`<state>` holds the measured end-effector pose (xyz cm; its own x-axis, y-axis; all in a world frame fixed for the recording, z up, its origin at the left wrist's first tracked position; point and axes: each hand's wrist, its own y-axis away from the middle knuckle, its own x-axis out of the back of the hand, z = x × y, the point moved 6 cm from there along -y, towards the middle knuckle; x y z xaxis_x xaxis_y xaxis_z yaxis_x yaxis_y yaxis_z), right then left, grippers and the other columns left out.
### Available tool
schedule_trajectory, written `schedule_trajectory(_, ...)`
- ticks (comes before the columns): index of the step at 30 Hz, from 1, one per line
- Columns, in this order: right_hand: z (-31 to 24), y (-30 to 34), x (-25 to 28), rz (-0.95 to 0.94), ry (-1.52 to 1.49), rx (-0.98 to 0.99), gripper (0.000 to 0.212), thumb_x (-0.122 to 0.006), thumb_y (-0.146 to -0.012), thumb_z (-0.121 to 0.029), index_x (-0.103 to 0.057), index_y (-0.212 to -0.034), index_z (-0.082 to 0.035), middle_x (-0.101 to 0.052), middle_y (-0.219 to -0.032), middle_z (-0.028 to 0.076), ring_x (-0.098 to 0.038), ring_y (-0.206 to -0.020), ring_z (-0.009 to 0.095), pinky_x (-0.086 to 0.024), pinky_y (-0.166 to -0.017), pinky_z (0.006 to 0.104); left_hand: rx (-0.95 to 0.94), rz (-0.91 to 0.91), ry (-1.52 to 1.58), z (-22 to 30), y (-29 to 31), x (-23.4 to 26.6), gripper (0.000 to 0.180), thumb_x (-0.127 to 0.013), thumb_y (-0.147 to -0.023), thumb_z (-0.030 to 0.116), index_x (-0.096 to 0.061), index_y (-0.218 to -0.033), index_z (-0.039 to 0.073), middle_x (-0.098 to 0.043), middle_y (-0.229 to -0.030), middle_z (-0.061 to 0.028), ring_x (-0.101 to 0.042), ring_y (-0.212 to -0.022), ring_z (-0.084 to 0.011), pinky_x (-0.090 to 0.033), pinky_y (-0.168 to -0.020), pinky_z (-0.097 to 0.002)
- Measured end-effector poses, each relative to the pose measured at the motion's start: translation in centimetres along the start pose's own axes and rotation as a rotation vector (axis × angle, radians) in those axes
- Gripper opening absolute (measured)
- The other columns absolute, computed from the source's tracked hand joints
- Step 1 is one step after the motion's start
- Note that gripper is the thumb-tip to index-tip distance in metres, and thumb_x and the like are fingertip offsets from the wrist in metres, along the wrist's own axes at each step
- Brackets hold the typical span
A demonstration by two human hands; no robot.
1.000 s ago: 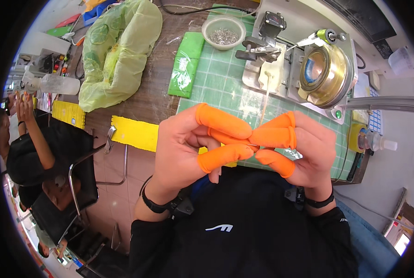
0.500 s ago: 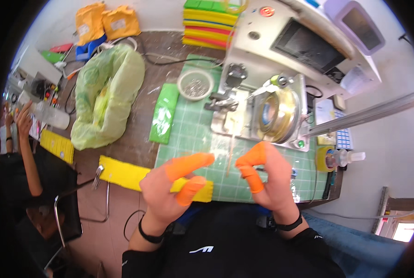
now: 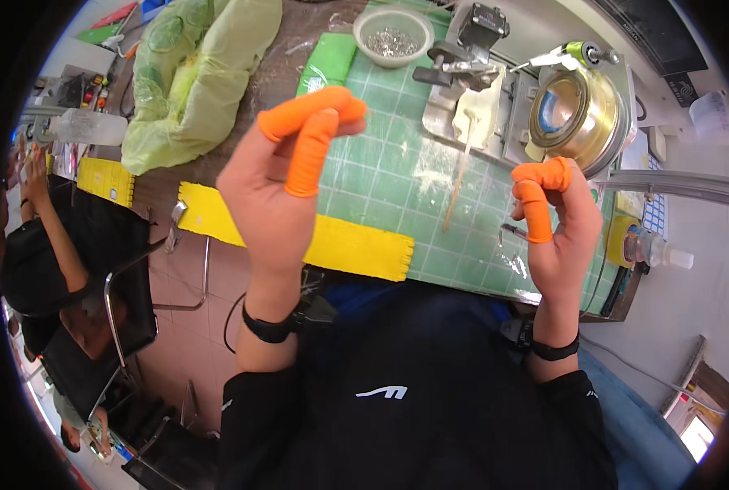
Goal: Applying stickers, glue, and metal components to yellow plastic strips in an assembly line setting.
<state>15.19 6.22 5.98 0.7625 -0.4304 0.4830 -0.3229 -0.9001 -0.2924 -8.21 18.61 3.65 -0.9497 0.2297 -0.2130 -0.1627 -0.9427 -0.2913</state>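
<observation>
Both hands raised over the green mat, fingertips pinched.

Head view: your left hand (image 3: pixel 287 175) and right hand (image 3: pixel 556 224) each close their orange finger cots (image 3: pixel 307 147) in a pinch; nothing visible in either grip. The wooden stick (image 3: pixel 456 186) lies untouched on the green mat (image 3: pixel 381 175), between them.

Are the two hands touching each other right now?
No, the left hand and the right hand are raised well apart above the green cutting mat, each pinching its own orange-capped fingertips together.
</observation>
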Motion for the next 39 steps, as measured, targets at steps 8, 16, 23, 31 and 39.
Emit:
schedule_trajectory(8, -0.5, 1.8, 2.3, -0.134, 0.134, 0.110, 0.013, -0.074, -0.084, -0.001, -0.071, -0.097, 0.000, -0.066, -0.085, 0.011, -0.062, -0.071, 0.022, -0.048, -0.066, 0.0297, -0.140, 0.018, -0.210, 1.5, 0.5, 3.3, 0.025, -0.068, -0.090, -0.013, -0.070, -0.113, -0.007, -0.074, -0.107, -0.0154, -0.073, -0.090, -0.0188, -0.056, -0.083, -0.0280)
schedule_trajectory(16, 2.0, 3.6, -1.9, -0.375, 0.440, 0.118, 0.034, -0.075, -0.085, -0.007, -0.070, -0.118, -0.006, -0.062, -0.104, 0.010, -0.060, -0.094, 0.031, -0.052, -0.082, 0.0409, -0.167, -0.240, -0.471, 0.1, 3.1, -0.6, 0.023, -0.075, -0.078, -0.011, -0.077, -0.098, 0.000, -0.076, -0.091, -0.0103, -0.073, -0.078, -0.0185, -0.056, -0.071, -0.0268)
schedule_trajectory(23, 3.6, 3.1, -3.8, -0.396, 0.492, 0.083, 0.040, -0.075, -0.085, -0.007, -0.068, -0.124, -0.006, -0.059, -0.114, 0.011, -0.055, -0.105, 0.032, -0.052, -0.089, 0.0425, -0.244, -0.294, -0.591, 0.9, 2.8, -2.2, 0.023, -0.076, -0.077, -0.010, -0.077, -0.096, 0.002, -0.076, -0.092, -0.0095, -0.072, -0.079, -0.0238, -0.054, -0.070, -0.0293)
schedule_trajectory(31, 4.5, 2.7, -3.3, -0.408, 0.488, 0.095, 0.037, -0.075, -0.085, -0.007, -0.070, -0.122, -0.007, -0.059, -0.115, 0.010, -0.054, -0.106, 0.032, -0.052, -0.091, 0.0418, -0.246, -0.304, -0.609, 0.6, 3.5, -2.4, 0.022, -0.075, -0.078, -0.009, -0.075, -0.097, 0.002, -0.075, -0.092, -0.0091, -0.071, -0.080, -0.0227, -0.054, -0.072, -0.0296)
schedule_trajectory(39, 4.4, 3.3, -2.9, -0.401, 0.532, 0.122, 0.034, -0.076, -0.084, -0.008, -0.073, -0.118, -0.007, -0.060, -0.114, 0.008, -0.053, -0.105, 0.032, -0.051, -0.092, 0.0414, -0.248, -0.345, -0.620, 0.9, 3.9, -3.5, 0.021, -0.075, -0.079, -0.009, -0.075, -0.097, 0.000, -0.075, -0.089, -0.0101, -0.072, -0.080, -0.0228, -0.054, -0.074, -0.0297)
